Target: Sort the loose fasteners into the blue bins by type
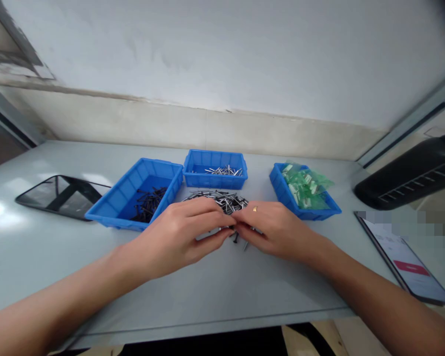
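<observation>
A loose pile of silver nails and dark screws (228,198) lies on the table, partly hidden by my hands. My left hand (187,232) reaches in from the left with thumb and fingers pinched together at the pile's near side. My right hand (278,227), with a ring on one finger, meets it there, its fingertips also closed. The fingertips of both hands touch or nearly touch, and anything between them is too small to make out. A dark screw (236,238) shows just below the fingertips; I cannot tell whether it is held.
Dark screws fill part of the left blue bin (113,198). Silver nails lie in the middle blue bin (215,180). The right blue bin (317,214) holds green plastic packets (307,185). Around stand a black stand (70,195), a tablet (408,262) and a dark bottle (408,173).
</observation>
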`<state>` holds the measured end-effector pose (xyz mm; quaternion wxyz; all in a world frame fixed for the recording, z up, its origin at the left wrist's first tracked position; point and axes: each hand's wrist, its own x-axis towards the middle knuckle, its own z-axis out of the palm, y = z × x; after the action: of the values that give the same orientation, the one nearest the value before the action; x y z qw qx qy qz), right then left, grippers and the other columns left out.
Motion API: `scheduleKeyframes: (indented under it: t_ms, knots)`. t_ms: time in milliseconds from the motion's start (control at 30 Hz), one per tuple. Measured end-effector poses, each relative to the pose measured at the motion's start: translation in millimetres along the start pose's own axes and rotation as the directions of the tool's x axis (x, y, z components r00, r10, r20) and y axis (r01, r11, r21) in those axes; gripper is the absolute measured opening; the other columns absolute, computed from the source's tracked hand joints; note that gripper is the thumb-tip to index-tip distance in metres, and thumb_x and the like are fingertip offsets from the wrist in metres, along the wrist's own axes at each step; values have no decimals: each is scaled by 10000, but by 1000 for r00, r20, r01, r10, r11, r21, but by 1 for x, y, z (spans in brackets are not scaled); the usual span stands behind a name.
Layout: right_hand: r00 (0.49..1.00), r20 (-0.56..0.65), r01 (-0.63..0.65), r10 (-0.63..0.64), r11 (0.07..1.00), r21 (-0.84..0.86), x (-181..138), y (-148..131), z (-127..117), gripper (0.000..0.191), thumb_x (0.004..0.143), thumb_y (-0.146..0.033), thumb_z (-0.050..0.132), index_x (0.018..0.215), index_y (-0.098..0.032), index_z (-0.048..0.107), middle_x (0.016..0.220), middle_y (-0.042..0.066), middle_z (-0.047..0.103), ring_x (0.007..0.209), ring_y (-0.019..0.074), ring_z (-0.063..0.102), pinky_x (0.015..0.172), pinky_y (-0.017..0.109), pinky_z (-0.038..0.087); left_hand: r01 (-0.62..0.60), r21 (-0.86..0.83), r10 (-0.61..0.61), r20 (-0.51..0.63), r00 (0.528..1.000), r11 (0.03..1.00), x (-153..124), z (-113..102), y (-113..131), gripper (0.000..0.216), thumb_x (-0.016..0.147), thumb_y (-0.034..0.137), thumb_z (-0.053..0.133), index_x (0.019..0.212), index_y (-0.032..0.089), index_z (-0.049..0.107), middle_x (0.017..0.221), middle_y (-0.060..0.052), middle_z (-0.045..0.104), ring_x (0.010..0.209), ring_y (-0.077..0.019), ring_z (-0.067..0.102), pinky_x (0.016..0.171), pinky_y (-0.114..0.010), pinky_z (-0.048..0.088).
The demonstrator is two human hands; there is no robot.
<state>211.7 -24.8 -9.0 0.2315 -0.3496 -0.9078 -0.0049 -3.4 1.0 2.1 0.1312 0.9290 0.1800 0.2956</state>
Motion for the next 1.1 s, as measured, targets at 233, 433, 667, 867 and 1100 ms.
scheduleKeyframes:
  t_ms: [233,433,667,867,1100]
  knots:
    - [999,44,33,-32,999,-31,1,-1,0,226,925,-214,406,792,-158,581,668,13,585,615,122,524,572,241,376,-35,6,35,49,998,999,-2,2,-3,180,886,197,513,1020,203,635,853,-29,609,749,-114,575,694,-227,472]
    - [1000,-10,0,0,999,-45,0,0,-4,251,943,-253,399,870,-155,618,725,33,633,683,145,574,616,265,416,52,106,-46,-67,997,993,2,-2,1,145,861,191,553,980,199,635,868,-15,630,765,-109,596,721,-227,481]
    - [985,-169,7,-21,997,-80,-1,1,-7,198,922,-239,436,890,-166,617,677,5,615,614,117,541,603,244,411,129,151,-116,-95,989,980,4,0,0,116,855,226,551,914,184,642,807,-5,639,785,-129,591,718,-238,477]
    - [964,-243,87,-109,991,-99,-2,-3,-8,148,906,-225,466,908,-170,604,626,-22,585,569,99,506,574,231,409,137,72,-138,11,990,988,3,1,0,130,866,214,530,931,205,643,822,-2,616,762,-115,591,674,-213,467]
    - [941,-240,206,-239,966,-154,0,-10,-6,167,905,-218,470,837,-162,611,575,-27,592,535,94,506,522,235,401,111,-13,-108,123,987,994,4,0,3,94,844,194,547,845,185,641,792,-2,602,719,-102,580,627,-182,453]
